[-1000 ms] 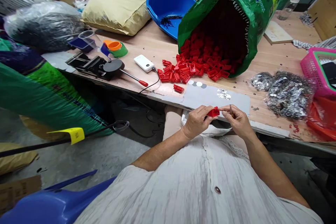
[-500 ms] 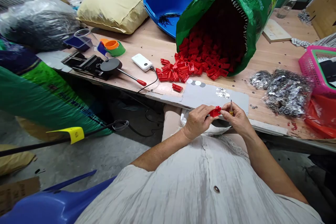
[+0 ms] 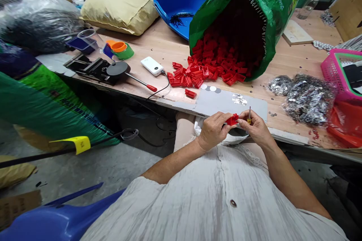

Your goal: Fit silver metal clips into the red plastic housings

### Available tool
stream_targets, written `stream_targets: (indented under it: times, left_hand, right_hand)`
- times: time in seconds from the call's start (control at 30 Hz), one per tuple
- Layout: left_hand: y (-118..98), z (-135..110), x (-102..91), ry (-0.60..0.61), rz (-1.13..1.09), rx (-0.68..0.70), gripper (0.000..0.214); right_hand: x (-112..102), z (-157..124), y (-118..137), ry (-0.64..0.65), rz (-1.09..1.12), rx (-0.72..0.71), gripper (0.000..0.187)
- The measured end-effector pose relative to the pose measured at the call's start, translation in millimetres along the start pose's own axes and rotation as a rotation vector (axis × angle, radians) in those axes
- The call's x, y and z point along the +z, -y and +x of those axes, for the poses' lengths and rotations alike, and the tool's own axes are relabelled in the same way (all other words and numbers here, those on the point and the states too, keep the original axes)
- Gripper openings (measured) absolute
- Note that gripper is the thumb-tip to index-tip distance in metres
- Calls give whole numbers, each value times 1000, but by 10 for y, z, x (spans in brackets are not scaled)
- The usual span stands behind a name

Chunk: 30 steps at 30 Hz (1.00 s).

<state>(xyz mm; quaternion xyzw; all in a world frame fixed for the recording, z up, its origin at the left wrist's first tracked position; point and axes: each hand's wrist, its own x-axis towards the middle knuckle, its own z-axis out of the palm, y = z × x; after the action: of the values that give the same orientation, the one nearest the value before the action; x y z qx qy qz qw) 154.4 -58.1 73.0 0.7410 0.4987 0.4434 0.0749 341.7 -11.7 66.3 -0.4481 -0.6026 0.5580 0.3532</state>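
Observation:
My left hand (image 3: 212,130) pinches a small red plastic piece (image 3: 232,119) at the table's near edge. My right hand (image 3: 255,128) touches the same piece with its fingertips and also grips a thin tool with a yellow handle (image 3: 249,116), its tip pointing up. Both hands are closed. Just beyond them lies a grey mat (image 3: 226,102) with a small heap of shiny metal bits (image 3: 239,99). Further back a green sack (image 3: 254,7) lies on its side, spilling many red plastic pieces (image 3: 203,71) onto the wooden table (image 3: 294,64).
Bags of metal parts (image 3: 304,96) and a pink basket (image 3: 341,75) stand at the right. A blue basin (image 3: 178,2), a tan sack (image 3: 121,0), a white power bank (image 3: 152,65), a black hand press (image 3: 104,69) and tape rolls (image 3: 120,49) sit to the left. A blue chair (image 3: 56,218) is below.
The thin tool in my right hand has turned upright beside the red piece. My hands stay close together at the table's edge; the view has shifted slightly.

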Motion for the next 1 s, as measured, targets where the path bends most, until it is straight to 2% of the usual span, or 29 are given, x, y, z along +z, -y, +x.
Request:
stream_targets:
  times: [0.23, 0.53, 0.8, 1.0]
  left_hand:
    - [-30, -51, 3, 3, -28, 16, 20]
    - [15, -129, 38, -5, -93, -2, 22]
    - [43, -174, 1, -53, -300, -142, 25]
    - [134, -186, -24, -2, -391, -46, 24]
  right_hand:
    - [41, -14, 70, 27, -39, -44, 32]
    - [96, 3, -7, 66, -36, -41, 30]
    - [105, -74, 9, 184, 154, 159, 39]
    - [122, -141, -115, 213, 352, 268, 45]
